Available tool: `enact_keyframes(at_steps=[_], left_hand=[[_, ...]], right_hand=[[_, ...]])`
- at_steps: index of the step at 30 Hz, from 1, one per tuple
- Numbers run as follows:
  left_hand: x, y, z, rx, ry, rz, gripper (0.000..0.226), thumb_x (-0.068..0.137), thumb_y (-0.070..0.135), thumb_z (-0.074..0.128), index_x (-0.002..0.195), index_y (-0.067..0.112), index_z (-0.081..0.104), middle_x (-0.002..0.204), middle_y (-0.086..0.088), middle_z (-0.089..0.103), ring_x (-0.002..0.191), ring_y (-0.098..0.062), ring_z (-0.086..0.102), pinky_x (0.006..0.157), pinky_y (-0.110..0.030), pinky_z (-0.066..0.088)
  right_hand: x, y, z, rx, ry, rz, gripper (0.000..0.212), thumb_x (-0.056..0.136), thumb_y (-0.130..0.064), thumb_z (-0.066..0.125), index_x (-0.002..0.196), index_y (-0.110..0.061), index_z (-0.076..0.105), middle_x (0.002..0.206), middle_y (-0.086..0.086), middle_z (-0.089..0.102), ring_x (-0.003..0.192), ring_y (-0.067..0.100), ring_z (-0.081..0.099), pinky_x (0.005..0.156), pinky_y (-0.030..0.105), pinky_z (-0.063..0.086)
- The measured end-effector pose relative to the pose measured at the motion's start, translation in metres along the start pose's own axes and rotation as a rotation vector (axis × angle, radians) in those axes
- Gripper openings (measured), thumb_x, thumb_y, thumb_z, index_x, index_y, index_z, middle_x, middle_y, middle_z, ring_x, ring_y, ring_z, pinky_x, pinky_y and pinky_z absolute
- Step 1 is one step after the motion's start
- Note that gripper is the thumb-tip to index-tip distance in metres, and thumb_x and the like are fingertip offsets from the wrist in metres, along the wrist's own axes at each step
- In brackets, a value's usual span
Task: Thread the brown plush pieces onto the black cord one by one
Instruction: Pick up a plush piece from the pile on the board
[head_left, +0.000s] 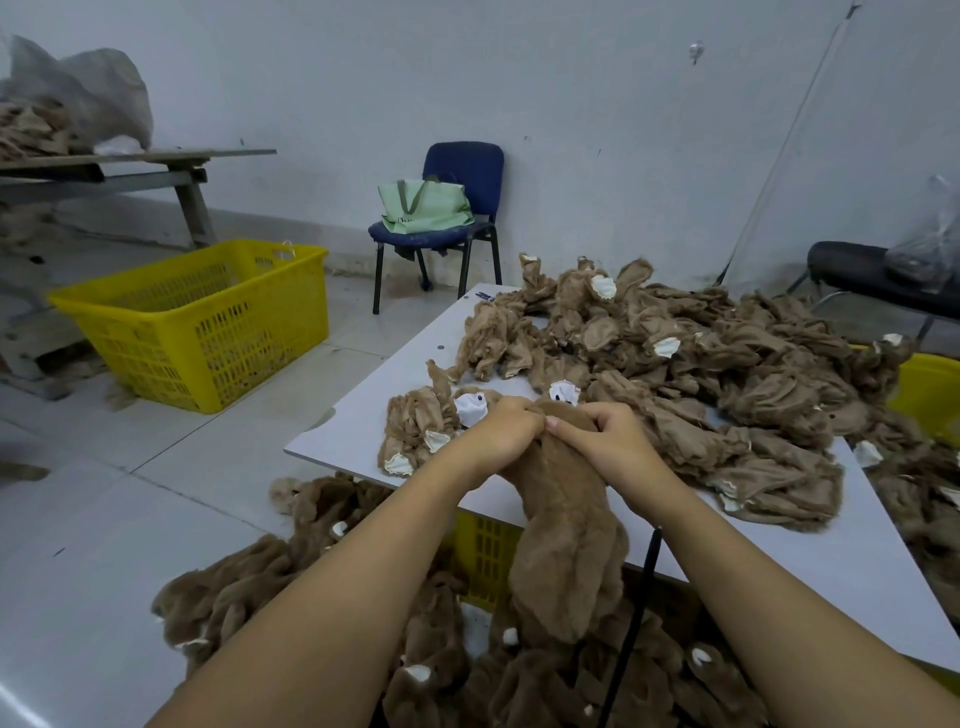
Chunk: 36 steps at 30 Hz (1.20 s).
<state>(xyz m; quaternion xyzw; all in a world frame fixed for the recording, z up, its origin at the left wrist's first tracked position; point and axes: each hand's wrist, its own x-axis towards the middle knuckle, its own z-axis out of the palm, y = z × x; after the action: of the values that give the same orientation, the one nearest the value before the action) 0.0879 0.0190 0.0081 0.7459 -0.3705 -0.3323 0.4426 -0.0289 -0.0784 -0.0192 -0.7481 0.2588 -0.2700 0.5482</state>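
While both hands, left hand (506, 434) and right hand (605, 441), pinch top of plush piece (566, 545), black cord (636, 618) hangs just right, piece lengthwise toward body.

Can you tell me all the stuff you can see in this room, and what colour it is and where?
plush piece in hand: one, brown, hanging off the table's near edge
plush pile: many, brown with white patches, on the table
plush heap: many, brown, on the floor below the arms
black cord: one, black, running down under the right arm
table: one, white, in front of the person
yellow basket: one, yellow, on the floor at left
chair: one, blue, by the wall
bag: one, pale green, on the chair
bench: one, grey, far left
left hand: grips the held piece's top
right hand: grips it too
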Motion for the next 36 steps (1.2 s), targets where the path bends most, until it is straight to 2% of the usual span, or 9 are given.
enact_keyframes(at_steps=[4,8,12,15,19,23,26,28,36], left_hand=[[-0.003,-0.003,-0.008,-0.117,-0.11,-0.089,0.02,0.088,0.014,0.044,0.093,0.016,0.063,0.095,-0.007,0.063,0.085,-0.024,0.064,0.059,-0.032,0.058],[-0.004,-0.007,-0.013,-0.102,-0.269,-0.093,0.04,0.095,0.021,0.058,0.134,0.024,0.05,0.128,-0.008,0.06,0.114,-0.026,0.063,0.079,-0.038,0.061],[-0.006,0.004,-0.011,-0.082,-0.015,0.107,0.023,0.093,0.009,0.063,0.114,0.017,0.058,0.112,-0.01,0.066,0.099,-0.023,0.068,0.076,-0.035,0.059],[-0.008,0.009,-0.014,-0.191,0.194,0.256,0.018,0.09,-0.002,0.063,0.102,0.011,0.064,0.1,-0.006,0.067,0.09,-0.017,0.067,0.066,-0.025,0.058],[-0.016,0.012,-0.012,-0.356,0.305,0.29,0.017,0.096,0.003,0.059,0.103,0.018,0.062,0.108,-0.007,0.068,0.099,-0.021,0.068,0.066,-0.027,0.056],[-0.015,0.013,-0.01,-0.331,0.328,0.247,0.009,0.102,0.014,0.054,0.107,0.021,0.054,0.114,-0.006,0.062,0.106,-0.026,0.065,0.073,-0.034,0.053],[-0.012,0.009,-0.006,-0.033,0.433,0.312,0.012,0.098,0.021,0.059,0.108,0.019,0.052,0.118,-0.002,0.049,0.107,-0.018,0.053,0.092,-0.038,0.049],[-0.012,0.008,-0.006,0.154,0.531,0.402,0.019,0.094,0.025,0.065,0.108,0.024,0.052,0.113,0.005,0.044,0.107,-0.015,0.046,0.089,-0.034,0.045],[-0.013,0.009,-0.008,0.09,0.431,0.332,0.005,0.096,0.014,0.064,0.1,0.012,0.068,0.095,0.001,0.061,0.086,-0.011,0.057,0.078,-0.03,0.047]], right_hand=[[0.001,-0.003,0.008,-0.03,0.068,-0.024,0.035,0.093,-0.017,0.073,0.089,0.017,0.069,0.085,0.038,0.064,0.069,0.025,0.058,0.057,0.027,0.046],[-0.001,-0.006,0.009,0.107,0.154,0.071,0.03,0.094,-0.026,0.072,0.09,0.004,0.075,0.079,0.021,0.071,0.069,0.026,0.067,0.055,0.027,0.054],[-0.002,-0.011,0.001,0.457,0.012,0.181,0.037,0.097,-0.041,0.065,0.109,-0.009,0.077,0.104,0.016,0.077,0.095,0.03,0.075,0.075,0.038,0.063],[-0.004,-0.014,-0.005,0.548,-0.194,0.182,0.045,0.092,-0.049,0.067,0.123,-0.018,0.073,0.124,0.013,0.071,0.116,0.028,0.068,0.098,0.046,0.055],[-0.01,-0.014,-0.005,0.606,-0.352,0.195,0.041,0.078,-0.035,0.084,0.114,-0.017,0.077,0.123,0.014,0.072,0.115,0.028,0.07,0.087,0.036,0.06],[-0.015,-0.021,0.0,0.543,-0.234,0.176,0.046,0.08,-0.025,0.083,0.12,-0.009,0.067,0.111,0.011,0.076,0.104,0.026,0.074,0.075,0.032,0.062],[-0.018,-0.022,0.007,0.513,-0.079,0.128,0.037,0.082,-0.019,0.083,0.115,-0.01,0.069,0.103,0.008,0.078,0.096,0.023,0.076,0.068,0.03,0.061],[-0.02,-0.022,0.011,0.537,0.008,0.114,0.03,0.082,-0.016,0.083,0.11,-0.011,0.072,0.1,0.007,0.079,0.094,0.022,0.076,0.068,0.03,0.062],[-0.021,-0.017,0.02,0.638,0.083,0.128,0.006,0.085,-0.022,0.082,0.09,-0.02,0.081,0.097,0.007,0.079,0.092,0.023,0.077,0.068,0.031,0.062]])
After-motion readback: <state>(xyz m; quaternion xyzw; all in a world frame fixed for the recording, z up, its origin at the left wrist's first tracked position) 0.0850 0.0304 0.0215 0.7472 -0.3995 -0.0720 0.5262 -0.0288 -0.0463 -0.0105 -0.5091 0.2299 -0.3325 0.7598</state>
